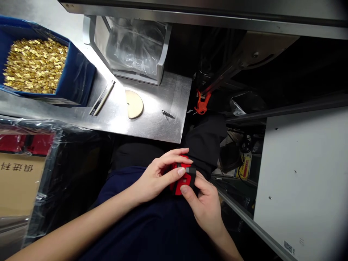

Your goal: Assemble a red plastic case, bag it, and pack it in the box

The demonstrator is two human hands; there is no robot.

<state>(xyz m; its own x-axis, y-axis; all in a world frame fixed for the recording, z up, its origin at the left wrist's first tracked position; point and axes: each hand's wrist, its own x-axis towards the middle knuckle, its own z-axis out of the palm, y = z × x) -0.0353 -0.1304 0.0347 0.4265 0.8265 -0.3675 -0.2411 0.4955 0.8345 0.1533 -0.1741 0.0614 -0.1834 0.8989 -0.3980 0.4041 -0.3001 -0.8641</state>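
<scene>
Over my lap, both hands hold one small red and black plastic part (182, 178). My left hand (157, 175) wraps its fingers over the top of the part, thumb pressed on its front. My right hand (205, 203) grips it from below and the right, thumb on the red face. The part's underside is hidden by my fingers.
A steel worktop (152, 119) lies ahead with a round beige disc (134, 104), a small metal clip (167, 114) and a flat metal strip (102, 98). A blue bin of gold metal pieces (35, 65) stands at the far left. A plastic-wrapped carton (20, 177) is at my left, a white panel (304, 174) at my right.
</scene>
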